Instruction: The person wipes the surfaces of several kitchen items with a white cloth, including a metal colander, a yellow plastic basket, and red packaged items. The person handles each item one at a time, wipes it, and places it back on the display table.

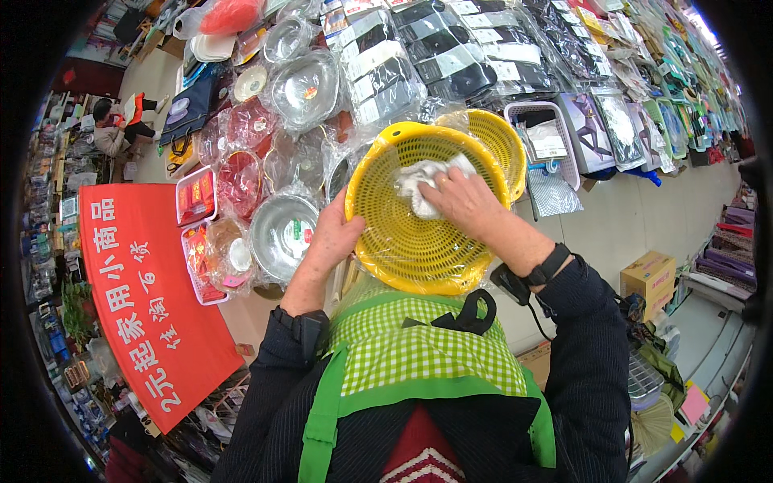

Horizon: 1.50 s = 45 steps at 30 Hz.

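Note:
A yellow plastic colander (386, 241) in clear wrapping is tilted up in front of my green checked apron (423, 356). My left hand (335, 232) grips its left rim, the thumb on the near side. Inside the basin my right hand (456, 199) holds a bunched white cloth (423, 178) against the wrapped surface. A second yellow colander (498, 136) lies partly hidden behind the first. To the left of my left hand is a wrapped steel bowl (284, 226).
Wrapped clear bowls (305, 87) and packed socks (447, 54) cover the display beyond. A lilac basket (570, 145) stands at right. A red banner (151, 302) hangs at left. A cardboard box (647, 281) is on the floor at right. Another person (121, 130) sits far left.

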Motion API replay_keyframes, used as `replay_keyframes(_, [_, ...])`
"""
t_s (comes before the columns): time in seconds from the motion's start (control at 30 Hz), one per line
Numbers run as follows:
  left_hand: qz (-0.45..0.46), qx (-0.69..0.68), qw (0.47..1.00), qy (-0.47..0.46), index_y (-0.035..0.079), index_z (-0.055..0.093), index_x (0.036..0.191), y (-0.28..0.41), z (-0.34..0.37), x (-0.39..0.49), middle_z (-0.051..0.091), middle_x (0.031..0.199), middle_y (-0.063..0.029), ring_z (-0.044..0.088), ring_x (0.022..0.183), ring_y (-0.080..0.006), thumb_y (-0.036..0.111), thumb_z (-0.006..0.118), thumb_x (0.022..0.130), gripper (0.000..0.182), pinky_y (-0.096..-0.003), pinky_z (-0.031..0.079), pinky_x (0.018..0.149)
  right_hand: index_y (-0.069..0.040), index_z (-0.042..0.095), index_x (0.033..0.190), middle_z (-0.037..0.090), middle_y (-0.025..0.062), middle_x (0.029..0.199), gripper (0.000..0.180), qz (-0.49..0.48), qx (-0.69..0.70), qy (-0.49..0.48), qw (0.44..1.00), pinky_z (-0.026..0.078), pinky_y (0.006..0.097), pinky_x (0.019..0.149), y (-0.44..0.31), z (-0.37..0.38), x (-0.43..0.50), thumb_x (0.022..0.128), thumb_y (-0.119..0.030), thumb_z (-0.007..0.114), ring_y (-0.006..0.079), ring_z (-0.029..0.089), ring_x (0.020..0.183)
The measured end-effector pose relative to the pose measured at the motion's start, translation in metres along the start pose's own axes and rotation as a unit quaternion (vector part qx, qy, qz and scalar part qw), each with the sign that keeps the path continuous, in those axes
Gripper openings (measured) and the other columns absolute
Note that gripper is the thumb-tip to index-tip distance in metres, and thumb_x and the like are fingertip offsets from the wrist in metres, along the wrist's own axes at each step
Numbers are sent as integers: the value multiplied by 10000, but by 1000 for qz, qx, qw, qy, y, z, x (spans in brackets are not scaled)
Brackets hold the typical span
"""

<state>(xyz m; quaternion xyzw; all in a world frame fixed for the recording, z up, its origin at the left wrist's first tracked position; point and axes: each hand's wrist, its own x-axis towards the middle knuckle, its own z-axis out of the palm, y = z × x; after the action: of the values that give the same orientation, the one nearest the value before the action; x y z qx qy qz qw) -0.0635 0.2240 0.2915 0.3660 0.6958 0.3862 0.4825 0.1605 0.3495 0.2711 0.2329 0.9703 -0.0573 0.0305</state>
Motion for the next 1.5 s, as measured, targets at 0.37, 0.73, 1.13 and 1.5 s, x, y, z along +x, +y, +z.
replay_keyframes(0.37, [4,-15,1000,-1,56,474,1375,-2,7,8,662,907,-44,558,550,-83,-5,488,819,559,-242,452,443,-126,584,1283,627,166,1141,540,-69,405,-151,899,477,442,941,-47,-15,-19,748,-175,626,324,587,1104])
replay_keyframes(0.73, [-7,15,1000,3,66,452,1378,1,6,2,649,913,-50,576,557,-97,-3,468,819,563,-244,448,396,-177,631,1196,623,103,1095,485,28,194,125,973,519,419,850,25,-70,-20,717,-159,711,309,590,1045])
replay_keyframes(1.13, [22,-29,999,12,35,467,1390,4,11,-4,660,1068,-53,617,835,-94,-13,473,830,562,-225,503,663,-83,635,1045,609,121,1056,284,71,40,-182,980,543,400,755,-20,-16,-39,766,-136,633,279,590,1009])
replay_keyframes(1.5, [1,-15,1000,4,44,485,1341,-4,10,6,662,962,-67,599,637,-103,-3,489,812,531,-254,486,483,-54,607,1239,648,140,1106,515,-7,630,-77,773,498,368,899,-24,-49,-44,757,-228,655,284,633,1030])
